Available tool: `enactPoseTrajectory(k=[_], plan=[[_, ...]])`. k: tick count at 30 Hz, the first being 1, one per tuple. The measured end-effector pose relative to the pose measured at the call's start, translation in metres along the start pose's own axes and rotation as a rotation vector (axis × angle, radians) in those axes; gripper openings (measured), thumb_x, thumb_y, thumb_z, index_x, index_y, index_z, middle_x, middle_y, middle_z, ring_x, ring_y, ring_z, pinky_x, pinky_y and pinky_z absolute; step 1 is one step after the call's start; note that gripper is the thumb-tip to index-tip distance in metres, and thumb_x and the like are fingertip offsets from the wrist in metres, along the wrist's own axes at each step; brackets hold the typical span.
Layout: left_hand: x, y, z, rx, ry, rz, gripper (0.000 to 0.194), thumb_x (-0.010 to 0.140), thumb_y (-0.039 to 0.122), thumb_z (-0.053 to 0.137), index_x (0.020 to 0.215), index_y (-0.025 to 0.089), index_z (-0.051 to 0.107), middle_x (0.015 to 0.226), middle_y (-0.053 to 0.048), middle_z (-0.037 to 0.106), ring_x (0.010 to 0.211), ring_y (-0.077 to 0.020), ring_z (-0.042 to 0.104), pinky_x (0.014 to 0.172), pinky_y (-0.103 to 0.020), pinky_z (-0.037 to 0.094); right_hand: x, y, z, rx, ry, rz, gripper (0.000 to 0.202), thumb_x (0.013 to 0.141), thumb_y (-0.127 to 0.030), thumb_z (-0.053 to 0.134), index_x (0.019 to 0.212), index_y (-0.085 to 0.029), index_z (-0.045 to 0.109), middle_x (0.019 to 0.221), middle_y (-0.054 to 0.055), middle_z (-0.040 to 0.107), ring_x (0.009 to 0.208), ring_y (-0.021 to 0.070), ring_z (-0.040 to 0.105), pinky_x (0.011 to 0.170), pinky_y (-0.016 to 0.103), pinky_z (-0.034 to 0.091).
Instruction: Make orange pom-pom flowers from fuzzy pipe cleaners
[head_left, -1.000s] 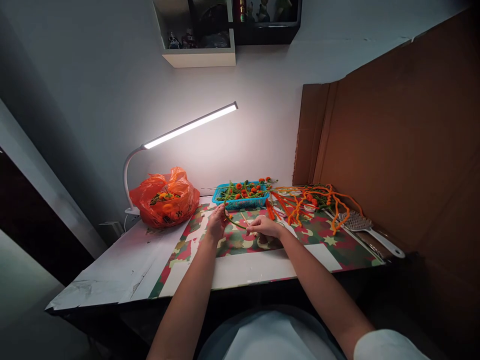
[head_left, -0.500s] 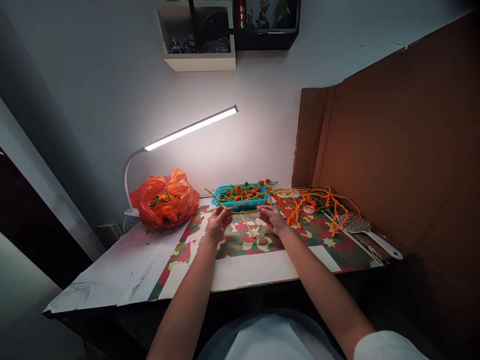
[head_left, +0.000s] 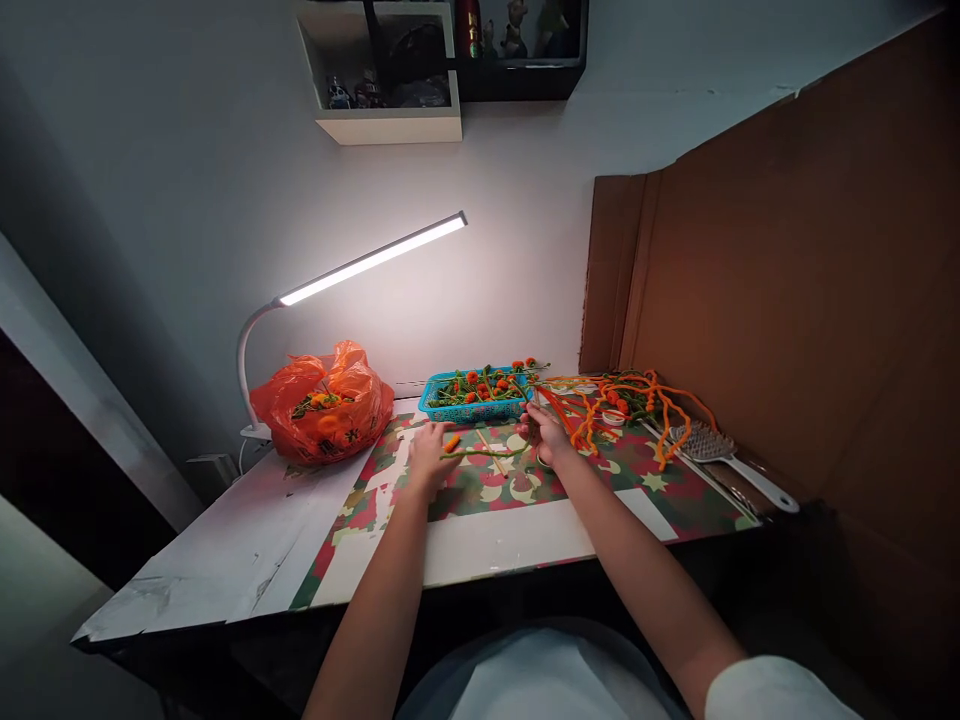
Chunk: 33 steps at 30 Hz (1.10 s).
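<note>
A green fuzzy stem [head_left: 487, 453] with an orange tip [head_left: 451, 443] spans the gap between my hands. The orange tip lies beside the fingers of my left hand [head_left: 430, 455], whose grip is partly hidden. My right hand [head_left: 543, 432] is closed on the stem's other end. Beneath the stem a thin wooden stick [head_left: 491, 450] lies on the patterned table cover [head_left: 480, 490]. Just behind my hands is a blue basket [head_left: 474, 411], filled with green stems and orange balls [head_left: 484, 388].
An orange plastic bag [head_left: 322, 410] sits at the left below a lit lamp [head_left: 375, 260]. Orange fuzzy strands [head_left: 592, 420] and a brush [head_left: 739, 465] lie at the right, near a cardboard panel [head_left: 787, 300]. Shelves [head_left: 390, 125] hang above.
The stem has swung round, and its orange tip now shows by my left hand. My left hand has turned and my right hand has moved slightly. The whole view has shifted a little.
</note>
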<state>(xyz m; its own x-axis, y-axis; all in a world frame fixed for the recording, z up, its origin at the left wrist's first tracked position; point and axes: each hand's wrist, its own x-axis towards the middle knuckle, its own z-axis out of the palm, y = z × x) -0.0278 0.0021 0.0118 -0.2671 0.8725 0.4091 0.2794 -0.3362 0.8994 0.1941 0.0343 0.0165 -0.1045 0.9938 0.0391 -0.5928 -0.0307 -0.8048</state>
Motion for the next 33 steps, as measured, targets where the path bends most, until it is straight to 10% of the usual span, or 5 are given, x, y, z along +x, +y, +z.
enactPoseTrajectory(k=[4,12,19,33], plan=[[0.009,-0.023,-0.012,0.267,0.268,-0.238,0.04,0.05,0.03,0.082,0.053,0.022,0.043,0.08,-0.007,0.059,0.102,-0.0295,0.056,0.066,-0.026,0.042,-0.003,-0.003,-0.002,-0.056,-0.075,-0.016,0.025,0.072,-0.043,0.068,0.077,-0.021,0.056,0.047,-0.008,0.045,0.034,0.0038,0.029,0.038,0.021,0.029],[0.005,-0.018,0.001,0.004,0.018,-0.282,0.02,0.063,0.023,0.075,0.054,0.02,0.057,0.046,0.004,0.05,0.044,-0.0113,0.047,0.044,-0.019,0.03,-0.009,-0.003,0.004,-0.214,-0.196,0.08,0.027,0.071,-0.044,0.063,0.074,-0.019,0.052,0.038,-0.012,0.028,0.033,0.0043,0.014,0.035,0.02,0.014],[0.002,0.011,0.013,-0.781,-0.042,-0.51,0.009,0.076,0.021,0.067,0.077,0.015,0.06,0.064,0.001,0.062,0.047,-0.0055,0.054,0.045,-0.014,0.043,-0.021,0.013,0.018,-0.398,-0.314,0.121,0.027,0.07,-0.044,0.063,0.073,-0.018,0.054,0.038,-0.012,0.029,0.034,0.0041,0.019,0.036,0.02,0.016],[0.002,0.012,0.016,-0.971,0.185,-0.466,0.009,0.078,0.005,0.062,0.075,0.013,0.06,0.061,0.001,0.064,0.049,-0.0053,0.059,0.054,-0.015,0.05,-0.019,0.027,0.023,-0.44,-0.104,-0.038,0.018,0.07,-0.035,0.06,0.067,-0.018,0.053,0.039,-0.011,0.03,0.034,0.0045,0.022,0.034,0.02,0.021]])
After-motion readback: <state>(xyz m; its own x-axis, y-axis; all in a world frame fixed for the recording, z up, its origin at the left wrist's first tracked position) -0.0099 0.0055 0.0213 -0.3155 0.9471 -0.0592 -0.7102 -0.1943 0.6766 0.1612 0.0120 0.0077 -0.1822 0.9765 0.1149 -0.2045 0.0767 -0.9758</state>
